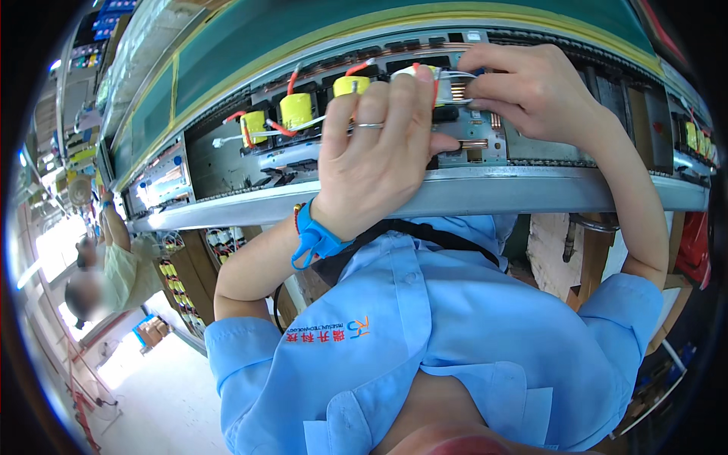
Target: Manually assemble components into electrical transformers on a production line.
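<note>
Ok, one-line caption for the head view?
Both hands, left hand and right hand, work a yellow-taped coil on a conveyor fixture.

One head-worn fisheye view looks steeply down the person's own chest, the blue shirt filling the lower frame. The conveyor line arcs across the top (its straight edge bent by the lens), close enough that both hands reach it. Floor shows lower left.

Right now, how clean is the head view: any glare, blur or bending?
Head view: conveyor rail bows from fisheye distortion; window glare washes out the lower left; left hand and right hand look sharp; yellow-taped coils are clear.
</note>
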Available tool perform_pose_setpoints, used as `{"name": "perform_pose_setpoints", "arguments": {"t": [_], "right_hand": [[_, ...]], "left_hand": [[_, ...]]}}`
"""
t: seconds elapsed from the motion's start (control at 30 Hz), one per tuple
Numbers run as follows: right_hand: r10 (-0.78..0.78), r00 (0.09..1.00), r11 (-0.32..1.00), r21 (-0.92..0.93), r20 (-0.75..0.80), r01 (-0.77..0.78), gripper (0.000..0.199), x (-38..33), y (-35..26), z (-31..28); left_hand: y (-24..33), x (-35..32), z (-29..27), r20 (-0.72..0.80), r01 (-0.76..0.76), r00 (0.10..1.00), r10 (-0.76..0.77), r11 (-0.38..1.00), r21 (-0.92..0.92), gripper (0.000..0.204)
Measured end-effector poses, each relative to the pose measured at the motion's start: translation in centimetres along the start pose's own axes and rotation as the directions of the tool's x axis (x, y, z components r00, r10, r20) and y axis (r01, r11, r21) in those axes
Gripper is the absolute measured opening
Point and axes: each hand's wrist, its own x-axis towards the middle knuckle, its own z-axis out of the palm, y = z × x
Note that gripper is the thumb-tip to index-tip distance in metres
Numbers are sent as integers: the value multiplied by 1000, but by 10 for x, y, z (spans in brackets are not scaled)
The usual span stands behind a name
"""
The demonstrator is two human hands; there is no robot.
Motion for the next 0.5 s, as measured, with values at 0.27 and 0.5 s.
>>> {"name": "perform_pose_setpoints", "arguments": {"t": [0.27, 0.5], "right_hand": [[126, 991, 982, 144, -42, -119, 23, 0, -12, -43], [171, 984, 978, 133, -48, -164, 29, -16, -66, -45]], "left_hand": [[-56, 0, -20, 39, 136, 991, -131, 925, -355, 59], [-200, -106, 4, 431, 701, 711, -555, 600, -385, 64]]}}
